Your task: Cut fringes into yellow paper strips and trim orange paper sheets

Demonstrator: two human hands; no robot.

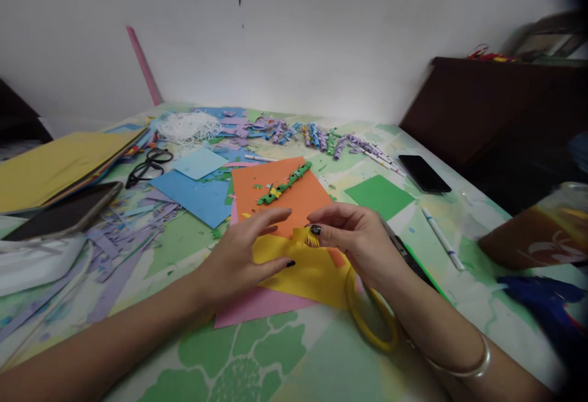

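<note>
In the head view, we see our right hand [349, 236] nearly closed, thumb and forefinger pinching a small yellow paper piece [312, 239] over the middle of the tabletop [331, 365]. Our left hand [257, 242] is half open beside it, its thumb and fingers parted with nothing between them; the paper piece lies just off its fingertips.

Beneath our hands we have a yellow sheet [303, 273], overlapping an orange sheet [316, 190] on its far side and a pink sheet [257, 310] on its near side. A spotted green paper roll [287, 184] rests on the orange one. A yellow loop handle [389, 345] shows below our right wrist.

Along the tabletop's far edge, we see a row of curled paper rolls [316, 137], with a heap of white string [188, 126] toward the far left corner. Toward the left edge we have black glasses [149, 167] and purple scraps [147, 230]. Near the right edge lie a black phone [425, 173], a green sheet [379, 197] and a white marker [442, 238].
</note>
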